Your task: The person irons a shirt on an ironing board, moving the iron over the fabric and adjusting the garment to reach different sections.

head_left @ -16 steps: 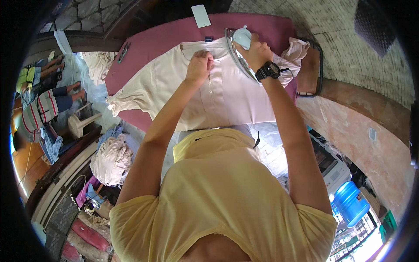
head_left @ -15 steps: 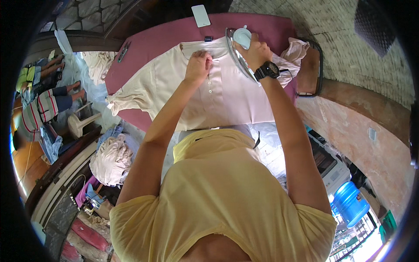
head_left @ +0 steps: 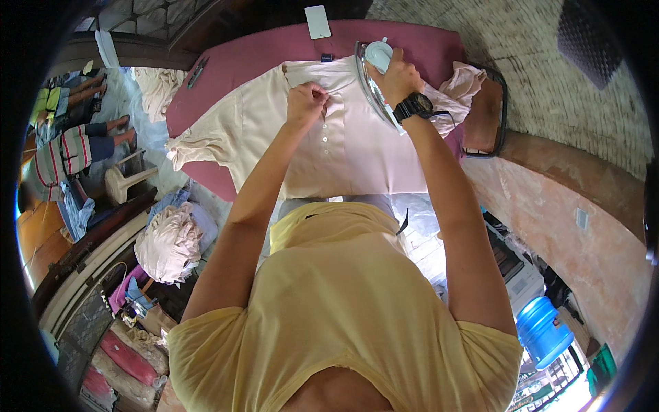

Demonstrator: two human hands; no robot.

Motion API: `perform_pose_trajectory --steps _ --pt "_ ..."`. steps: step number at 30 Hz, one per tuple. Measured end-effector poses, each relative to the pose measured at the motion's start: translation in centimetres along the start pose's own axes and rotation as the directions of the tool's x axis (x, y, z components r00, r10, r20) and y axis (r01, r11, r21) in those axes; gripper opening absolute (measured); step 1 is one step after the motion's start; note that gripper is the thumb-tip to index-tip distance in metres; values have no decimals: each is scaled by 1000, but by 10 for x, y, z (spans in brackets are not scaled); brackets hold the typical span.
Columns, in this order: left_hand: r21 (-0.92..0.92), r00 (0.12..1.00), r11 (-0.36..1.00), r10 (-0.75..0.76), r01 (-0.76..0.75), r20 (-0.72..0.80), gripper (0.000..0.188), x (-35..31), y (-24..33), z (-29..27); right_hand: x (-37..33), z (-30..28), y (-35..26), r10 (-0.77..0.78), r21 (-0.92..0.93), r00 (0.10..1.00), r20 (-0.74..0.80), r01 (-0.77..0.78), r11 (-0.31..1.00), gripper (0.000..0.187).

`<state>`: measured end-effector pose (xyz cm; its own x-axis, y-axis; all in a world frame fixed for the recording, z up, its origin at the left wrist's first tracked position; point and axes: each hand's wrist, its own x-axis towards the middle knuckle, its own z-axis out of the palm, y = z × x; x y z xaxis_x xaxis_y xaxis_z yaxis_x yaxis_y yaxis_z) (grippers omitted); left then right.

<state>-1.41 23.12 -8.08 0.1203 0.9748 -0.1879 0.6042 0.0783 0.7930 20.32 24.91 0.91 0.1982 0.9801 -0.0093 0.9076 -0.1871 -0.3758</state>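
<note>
A cream buttoned shirt lies spread over a maroon padded ironing board. My left hand rests at the shirt's neckline, its fingers pinched together on the edge of the button placket. Around the handle of a clothes iron, my right hand is closed, with a black watch on that wrist. The iron is on the right part of the shirt, its long edge beside the collar. Part of the iron is hidden by my hand.
A white card-like tag and a small dark box lie along the board's far edge. Thread snips are at its left. A bundle of cream cloth stands left of me; a blue water bottle is at right. Other people sit far left.
My left hand has shifted slightly left along the neckline, still pinching. The iron has barely moved, and the view has tilted a little.
</note>
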Motion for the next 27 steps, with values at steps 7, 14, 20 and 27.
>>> perform_pose_trajectory --steps 7,14,20,27 --pt "-39 996 999 -11 7 -92 9 -8 4 2 35 -35 10 -196 148 959 203 168 975 79" --pt "-60 992 996 -71 65 -102 9 -13 12 2 77 -65 27 -637 5 643 425 702 712 84" --pt "-169 980 976 -162 141 -118 10 -18 22 2 85 -53 15 -615 -112 496 613 825 554 62" --pt "-184 981 968 -185 171 -61 10 -24 29 -13 86 -50 18 -595 -123 494 634 824 553 64"
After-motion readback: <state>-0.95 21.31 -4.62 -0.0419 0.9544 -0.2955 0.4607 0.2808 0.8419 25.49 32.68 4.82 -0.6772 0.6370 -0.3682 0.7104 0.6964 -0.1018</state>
